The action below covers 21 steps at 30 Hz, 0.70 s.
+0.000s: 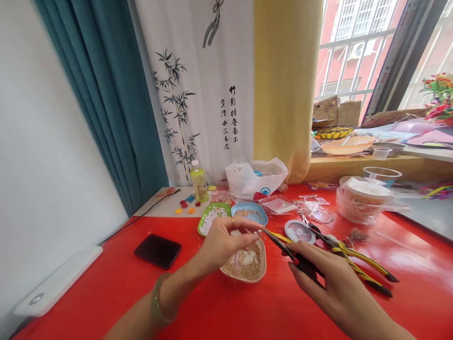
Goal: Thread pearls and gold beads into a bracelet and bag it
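My left hand [230, 238], with a ring and a green bangle, pinches a small white bead [260, 231] between thumb and forefinger. A thin, faint strand seems to hang below that hand. My right hand [329, 278] is closed round black-handled pliers [297, 259], whose tips meet the left fingertips at the bead. Under the hands is a white dish [262, 274] of tiny gold beads, partly covered by my left hand. Behind it are a green dish [201, 225] of white pearl beads and a blue dish [264, 216] with gold beads.
Right of the hands lie yellow-and-black pliers [364, 269], scissors [318, 233] and a spool [300, 232]. A phone [157, 251] rests at left. Further back are a bottle [199, 182], a white plastic bag [255, 179] and a wrapped tub [366, 200].
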### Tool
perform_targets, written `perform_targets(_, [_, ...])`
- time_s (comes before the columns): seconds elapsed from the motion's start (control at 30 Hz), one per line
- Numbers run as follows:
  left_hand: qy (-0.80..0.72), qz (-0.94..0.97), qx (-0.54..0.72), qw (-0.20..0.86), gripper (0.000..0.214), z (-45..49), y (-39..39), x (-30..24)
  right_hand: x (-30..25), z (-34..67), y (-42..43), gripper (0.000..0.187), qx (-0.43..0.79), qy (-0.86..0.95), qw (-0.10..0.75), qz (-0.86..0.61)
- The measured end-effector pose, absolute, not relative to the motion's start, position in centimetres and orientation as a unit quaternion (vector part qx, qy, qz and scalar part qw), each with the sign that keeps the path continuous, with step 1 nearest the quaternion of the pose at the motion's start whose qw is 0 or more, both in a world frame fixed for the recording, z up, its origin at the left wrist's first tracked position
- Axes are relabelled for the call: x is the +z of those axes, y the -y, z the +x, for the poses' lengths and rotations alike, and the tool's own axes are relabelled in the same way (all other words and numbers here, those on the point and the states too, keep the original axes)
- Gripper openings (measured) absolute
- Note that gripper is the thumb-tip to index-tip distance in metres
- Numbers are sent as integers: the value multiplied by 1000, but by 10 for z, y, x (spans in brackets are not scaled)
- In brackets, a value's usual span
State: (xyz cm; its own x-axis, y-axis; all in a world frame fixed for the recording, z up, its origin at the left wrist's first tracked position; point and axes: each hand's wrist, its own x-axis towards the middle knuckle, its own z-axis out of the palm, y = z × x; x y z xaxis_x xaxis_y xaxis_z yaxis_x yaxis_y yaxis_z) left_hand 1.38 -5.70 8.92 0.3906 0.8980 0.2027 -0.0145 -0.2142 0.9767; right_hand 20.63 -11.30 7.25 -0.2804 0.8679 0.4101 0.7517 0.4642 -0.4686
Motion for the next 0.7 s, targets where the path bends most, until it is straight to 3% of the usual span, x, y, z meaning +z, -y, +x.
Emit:
perform_targets(0.2, [-357, 629, 445, 529, 19, 14, 54, 90, 48, 223, 106, 28, 137, 777, 285, -544])
perform_targets(0.43, [-346, 620, 440, 550, 20, 15, 52, 87, -18, 246, 91, 20, 11, 798, 202, -569])
perform_targets(0.53, [-354, 627, 441, 536, 19, 16, 52, 85, -14, 240, 92, 27, -7, 789, 224, -572])
perform_targets(0.6, [-364, 644, 436, 512, 19, 17, 53, 83, 3, 229, 97, 26, 64, 773, 275, -568])
perform_targets(0.7, [-379, 675, 413, 480, 19, 20, 54, 79, 34, 204, 103, 29, 324, 719, 341, -512])
